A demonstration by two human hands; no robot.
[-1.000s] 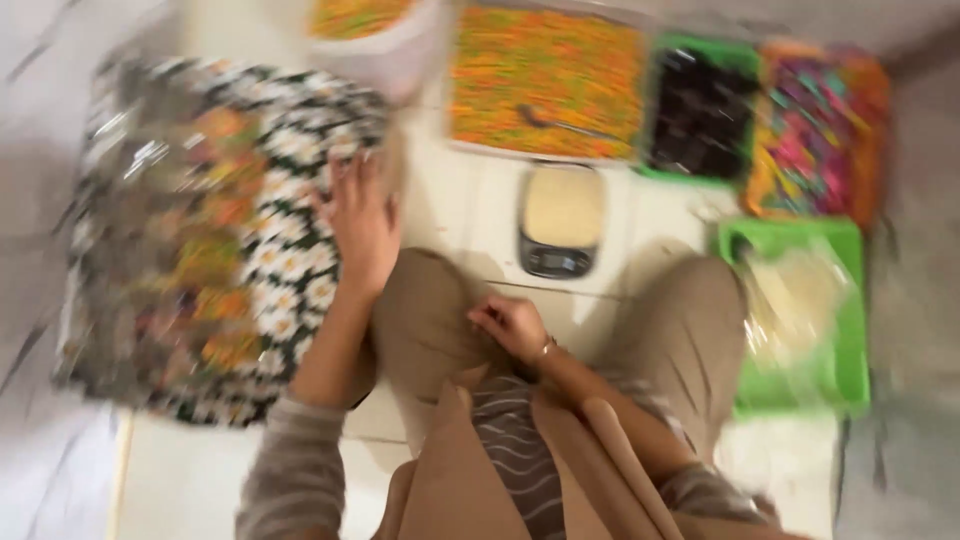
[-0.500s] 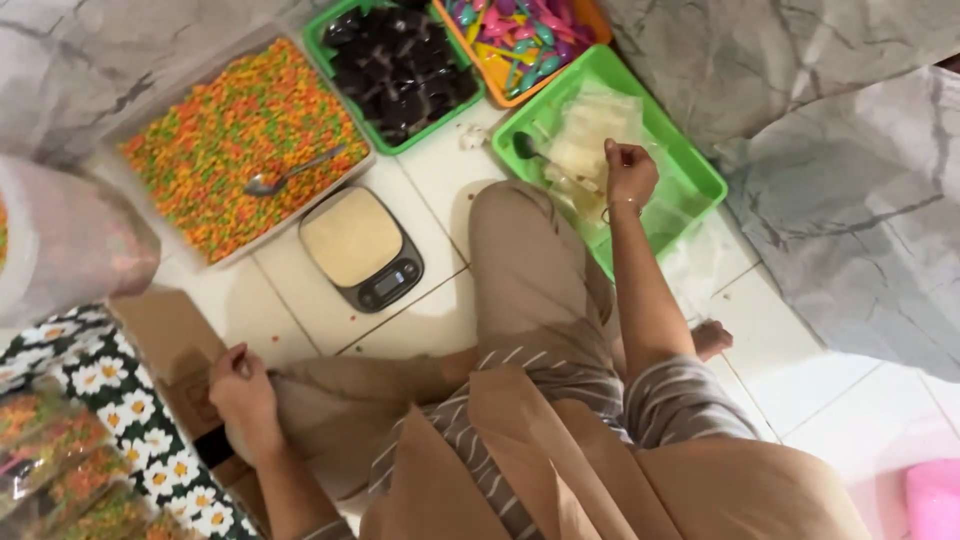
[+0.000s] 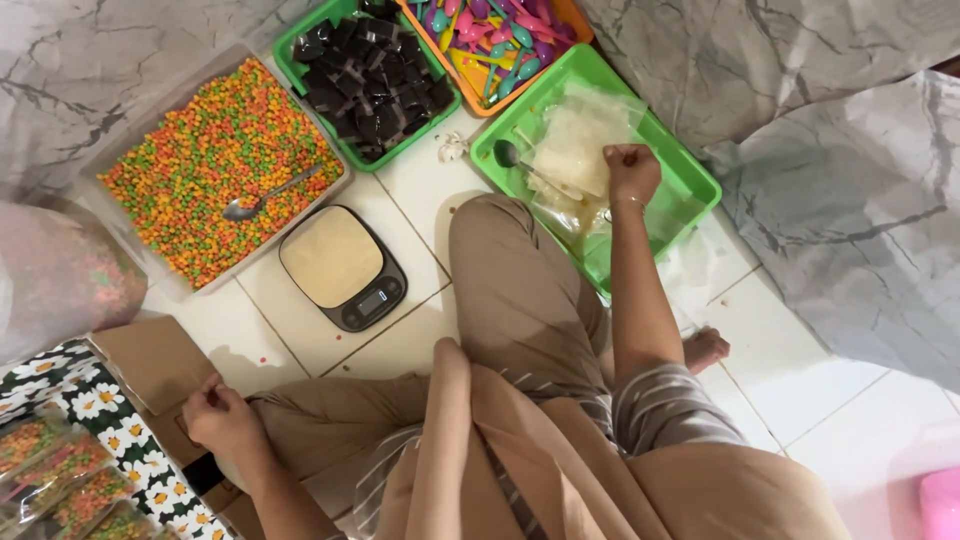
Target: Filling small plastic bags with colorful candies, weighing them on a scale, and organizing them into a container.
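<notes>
head view: right hand [image 3: 630, 172] at two o'clock, fingers curled shut on the clear bags [image 3: 575, 150] in the green tray [image 3: 690, 175], bags just left of the knuckles. left hand [image 3: 222, 418] at eight o'clock, fisted by cardboard [image 3: 150, 360], grasp unclear. scale [image 3: 343, 267] between.

orange tray [image 3: 575, 22] cut off at top, filled bags [image 3: 60, 478] cropped at left

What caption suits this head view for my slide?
Seated person's right hand reaches clear plastic bags in green tray.
</notes>
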